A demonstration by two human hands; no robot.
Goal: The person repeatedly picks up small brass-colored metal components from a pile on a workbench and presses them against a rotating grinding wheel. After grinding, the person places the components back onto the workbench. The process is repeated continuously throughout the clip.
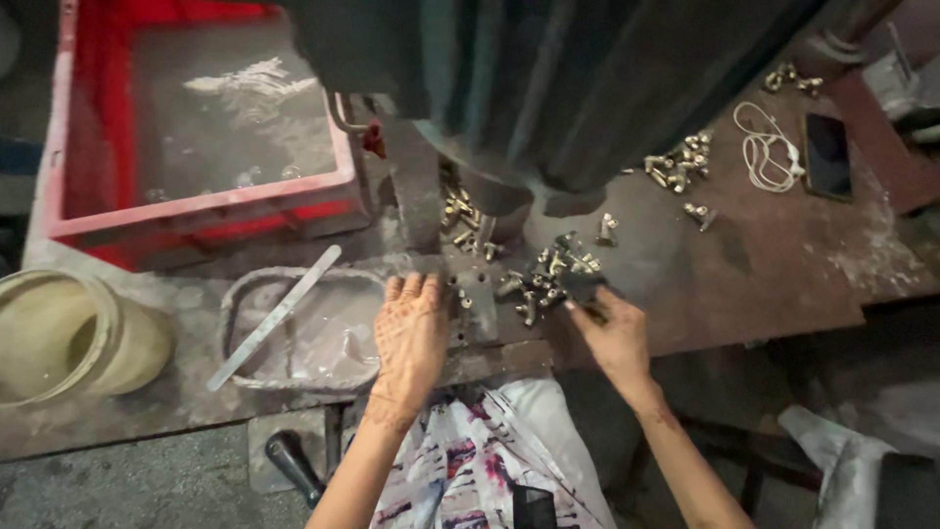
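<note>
My left hand (411, 333) lies flat, fingers together, on the bench edge beside a small grey metal fixture block (477, 304) under a dark press machine (548, 88). My right hand (612, 328) reaches into a pile of small brass fittings (548, 274) to the right of the block, fingers pinched on one fitting at the pile's edge. More brass pieces sit under the press head (460, 216).
A red plastic crate (196, 118) with liquid stands at the back left. A shallow grey tray (304, 333) holds a flat metal strip (274, 315). A cream bucket (69, 333) is at far left. More brass fittings (681, 167), a white cable (769, 152) and a phone (827, 155) lie at right.
</note>
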